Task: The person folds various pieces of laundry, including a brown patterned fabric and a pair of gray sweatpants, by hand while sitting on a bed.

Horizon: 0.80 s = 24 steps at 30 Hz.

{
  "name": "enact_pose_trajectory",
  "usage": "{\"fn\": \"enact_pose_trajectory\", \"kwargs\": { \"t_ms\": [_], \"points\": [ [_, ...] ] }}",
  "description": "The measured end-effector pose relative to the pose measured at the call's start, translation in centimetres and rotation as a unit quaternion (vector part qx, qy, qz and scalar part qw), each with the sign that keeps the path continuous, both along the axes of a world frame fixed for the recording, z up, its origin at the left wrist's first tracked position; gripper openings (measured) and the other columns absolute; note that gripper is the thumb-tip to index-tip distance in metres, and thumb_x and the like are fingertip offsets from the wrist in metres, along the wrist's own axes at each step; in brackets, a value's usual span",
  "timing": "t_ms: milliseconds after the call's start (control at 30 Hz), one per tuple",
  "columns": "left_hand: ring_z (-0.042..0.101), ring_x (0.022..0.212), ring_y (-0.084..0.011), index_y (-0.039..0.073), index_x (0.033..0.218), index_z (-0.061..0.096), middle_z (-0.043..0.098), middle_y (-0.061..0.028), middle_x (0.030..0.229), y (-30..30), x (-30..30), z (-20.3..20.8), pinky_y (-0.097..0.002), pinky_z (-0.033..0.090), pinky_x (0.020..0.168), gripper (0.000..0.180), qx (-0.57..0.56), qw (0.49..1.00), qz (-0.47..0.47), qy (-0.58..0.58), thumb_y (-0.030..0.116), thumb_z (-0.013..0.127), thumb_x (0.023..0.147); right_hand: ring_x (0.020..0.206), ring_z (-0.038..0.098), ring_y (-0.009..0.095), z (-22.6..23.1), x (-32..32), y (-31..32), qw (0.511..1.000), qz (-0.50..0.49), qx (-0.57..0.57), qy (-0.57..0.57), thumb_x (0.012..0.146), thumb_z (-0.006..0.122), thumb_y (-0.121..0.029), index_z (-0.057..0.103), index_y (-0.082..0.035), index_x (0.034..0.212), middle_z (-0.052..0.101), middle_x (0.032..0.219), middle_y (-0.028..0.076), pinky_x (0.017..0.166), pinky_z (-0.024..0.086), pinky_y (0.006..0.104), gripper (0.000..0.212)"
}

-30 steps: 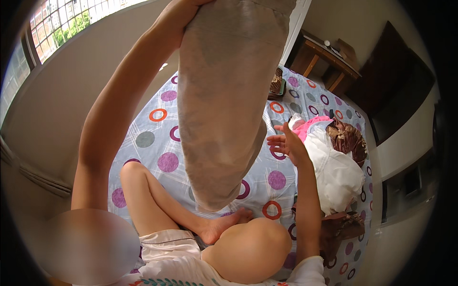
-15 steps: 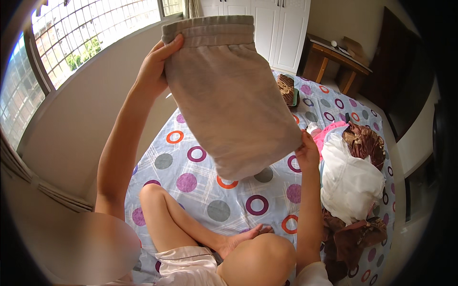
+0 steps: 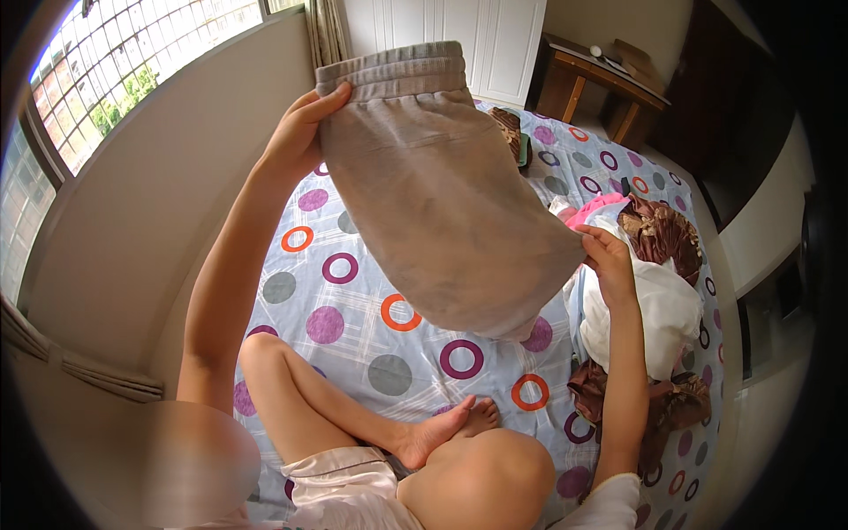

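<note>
A pair of grey-beige shorts (image 3: 442, 203) with a wide gathered elastic waistband hangs in the air above the bed, between my two hands. My left hand (image 3: 307, 128) is closed on the side of the shorts just below the waistband, thumb lying on the front. At the lower right corner my right hand (image 3: 608, 261) pinches the edge of the cloth between thumb and fingers. The waistband is uppermost, and the fabric sags in a curve along its lower edge. Most of my left fingers are hidden behind the cloth.
Under me is a bed with a circle-patterned sheet (image 3: 389, 375). On its right lie a heap of white cloth (image 3: 667, 322), pink cloth (image 3: 596, 208) and shiny brown fabric (image 3: 658, 231). A folded brown item (image 3: 508, 128) rests farther back. Beyond stands a wooden desk (image 3: 601, 71).
My right hand has moved right, pulling the lower corner of the shorts outward, so the cloth is spread wider and tilts more. My left hand keeps its hold by the waistband. The view has shifted slightly.
</note>
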<state>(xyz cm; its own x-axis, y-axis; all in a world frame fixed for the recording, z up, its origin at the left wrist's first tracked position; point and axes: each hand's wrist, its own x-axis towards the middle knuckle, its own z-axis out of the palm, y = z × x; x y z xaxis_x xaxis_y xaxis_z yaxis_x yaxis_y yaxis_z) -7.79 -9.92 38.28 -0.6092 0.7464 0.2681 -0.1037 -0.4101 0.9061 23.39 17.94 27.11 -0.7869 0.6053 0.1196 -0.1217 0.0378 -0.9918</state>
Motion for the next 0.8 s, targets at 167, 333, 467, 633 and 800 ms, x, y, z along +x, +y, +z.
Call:
{"fn": "enact_pose_trajectory", "kwargs": {
  "t_ms": [167, 333, 467, 633, 800],
  "points": [
    [0.058, 0.083, -0.016, 0.0, 0.1, 0.055, 0.06, -0.0078, 0.092, 7.0, -4.0, -1.7, -0.03, 0.046, 0.077, 0.026, -0.049, 0.995, 0.082, -0.032, 0.018, 0.06, 0.081, 0.067, 0.057, 0.01, -1.0, -5.3, 5.9, 0.984, -0.024, 0.123, -0.127, 0.079, 0.056, -0.009, 0.061, 0.004, 0.088, 0.061, 0.077, 0.005, 0.063, 0.046, 0.0222, 0.016],
    [0.055, 0.092, -0.0176, 0.002, 0.107, 0.051, 0.058, -0.0069, 0.099, 10.2, -3.8, 2.5, -0.0302, 0.042, 0.085, 0.034, 0.067, 0.997, 0.028, 0.029, 0.022, 0.06, 0.081, 0.062, 0.051, 0.005, 4.1, -6.1, 10.6, 0.956, -0.162, 0.239, -0.052, 0.077, 0.059, -0.011, 0.064, 0.001, 0.086, 0.061, 0.073, 0.001, 0.058, 0.041, 0.0184, 0.016],
    [0.054, 0.097, -0.0191, 0.0, 0.109, 0.049, 0.057, -0.009, 0.103, 7.4, -6.1, 3.8, -0.033, 0.042, 0.087, 0.034, 0.13, 0.987, -0.076, 0.06, 0.019, 0.057, 0.082, 0.065, 0.048, 0.002, 7.9, -3.7, 6.3, 0.94, -0.207, 0.269, 0.028, 0.081, 0.055, -0.008, 0.061, 0.003, 0.09, 0.059, 0.073, -0.001, 0.057, 0.038, 0.0169, 0.015],
    [0.056, 0.093, -0.0175, -0.003, 0.107, 0.05, 0.058, -0.0105, 0.1, 2.4, -5.8, -3.9, -0.0314, 0.044, 0.085, 0.035, 0.082, 0.977, -0.152, 0.121, 0.008, 0.061, 0.076, 0.064, 0.056, 0.013, 1.5, 0.3, 0.2, 0.876, -0.228, 0.423, -0.045, 0.08, 0.056, -0.009, 0.061, 0.001, 0.087, 0.061, 0.074, 0.009, 0.061, 0.043, 0.0267, 0.013],
    [0.057, 0.088, -0.0205, 0.001, 0.101, 0.054, 0.06, -0.009, 0.096, -4.8, -4.3, -16.9, -0.0291, 0.045, 0.076, 0.036, -0.373, 0.845, -0.075, 0.376, 0.003, 0.064, 0.066, 0.074, 0.053, 0.026, -11.4, 2.4, -7.2, 0.849, -0.118, 0.486, -0.17, 0.071, 0.061, -0.009, 0.061, -0.005, 0.073, 0.059, 0.075, 0.009, 0.064, 0.043, 0.0353, 0.005]
  ]
}}
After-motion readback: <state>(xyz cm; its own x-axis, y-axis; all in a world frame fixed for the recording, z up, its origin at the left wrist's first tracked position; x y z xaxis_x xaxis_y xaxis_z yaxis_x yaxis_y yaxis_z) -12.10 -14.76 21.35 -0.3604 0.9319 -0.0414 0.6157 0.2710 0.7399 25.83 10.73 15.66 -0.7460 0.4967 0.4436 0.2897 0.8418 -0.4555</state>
